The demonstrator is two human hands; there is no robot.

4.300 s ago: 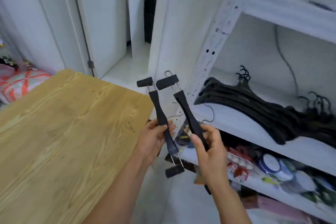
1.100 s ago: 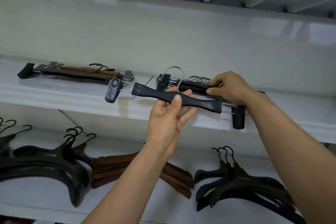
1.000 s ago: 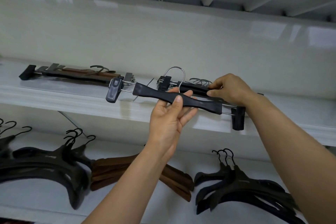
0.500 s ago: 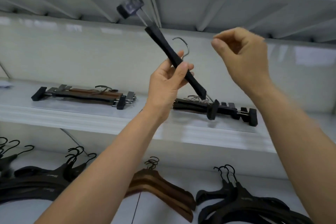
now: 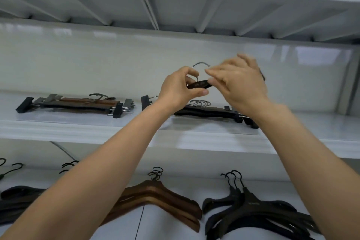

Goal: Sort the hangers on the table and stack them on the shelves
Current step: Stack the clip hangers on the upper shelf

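Observation:
I hold one black clip hanger (image 5: 200, 84) with a metal hook in both hands, just above the upper shelf (image 5: 175, 138). My left hand (image 5: 178, 88) pinches its bar near the middle. My right hand (image 5: 240, 82) covers the bar's right half, with its fingertips on the bar. One black clip (image 5: 145, 101) sticks out to the left of my left wrist. Right below my hands a stack of black clip hangers (image 5: 210, 112) lies flat on the shelf. Further left on that shelf lies a stack of brown clip hangers (image 5: 78, 104).
On the lower shelf lie brown wooden coat hangers (image 5: 161, 198) in the middle, black coat hangers (image 5: 253, 212) on the right and more black ones (image 5: 15, 197) on the left. The ribbed underside of a higher shelf (image 5: 175, 11) runs close above my hands.
Half a second ago my left hand alone held the hanger, tilted steeply upward. It now lies lower and nearly level over the black stack, and my right hand has come onto it.

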